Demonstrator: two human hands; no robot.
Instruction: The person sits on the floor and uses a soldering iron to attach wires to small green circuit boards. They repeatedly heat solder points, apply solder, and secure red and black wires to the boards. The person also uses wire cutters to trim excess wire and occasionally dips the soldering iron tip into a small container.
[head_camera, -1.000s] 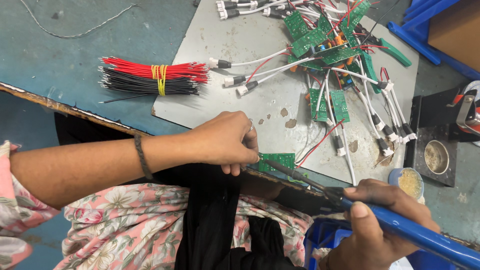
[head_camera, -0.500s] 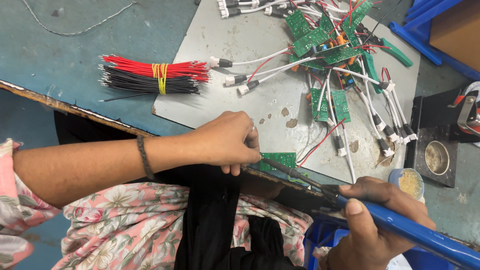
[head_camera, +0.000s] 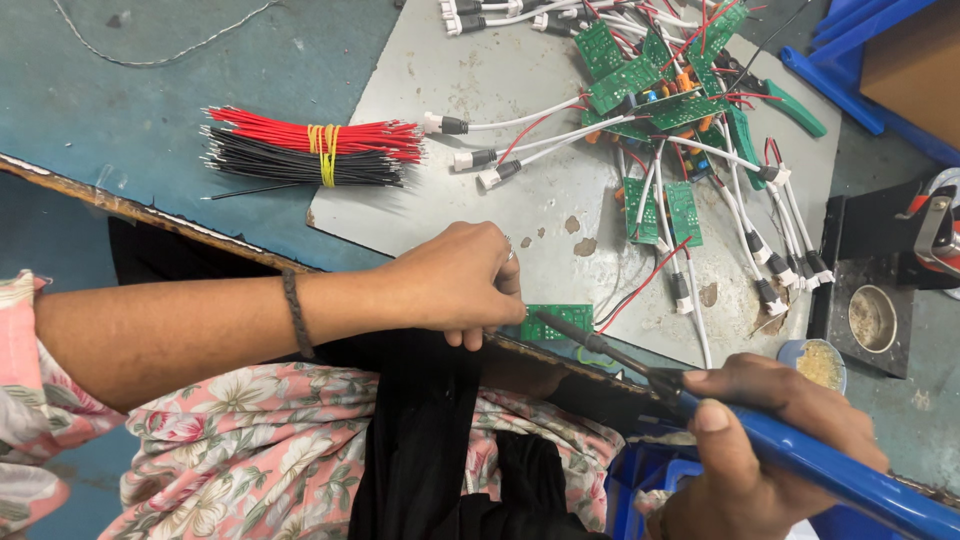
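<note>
- Barely any shift over the last second: soldering iron (head_camera: 800, 455) tip still on the small green circuit board (head_camera: 556, 322), so the joint looks mid-work.
- Left hand (head_camera: 455, 280) curled closed, fingertips pinning that board at the near edge of the grey metal sheet (head_camera: 500, 215).
- Right hand (head_camera: 775, 450) wrapped tight round the smooth blue handle.
- Beyond: banded bundle of red and black wires (head_camera: 310, 150), heap of finished boards with white leads (head_camera: 680, 100), round tin of flux (head_camera: 872, 318).

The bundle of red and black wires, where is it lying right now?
In the head view the bundle of red and black wires lies on the blue tabletop, upper left, beside the left edge of the grey metal sheet and above the left hand.
</note>
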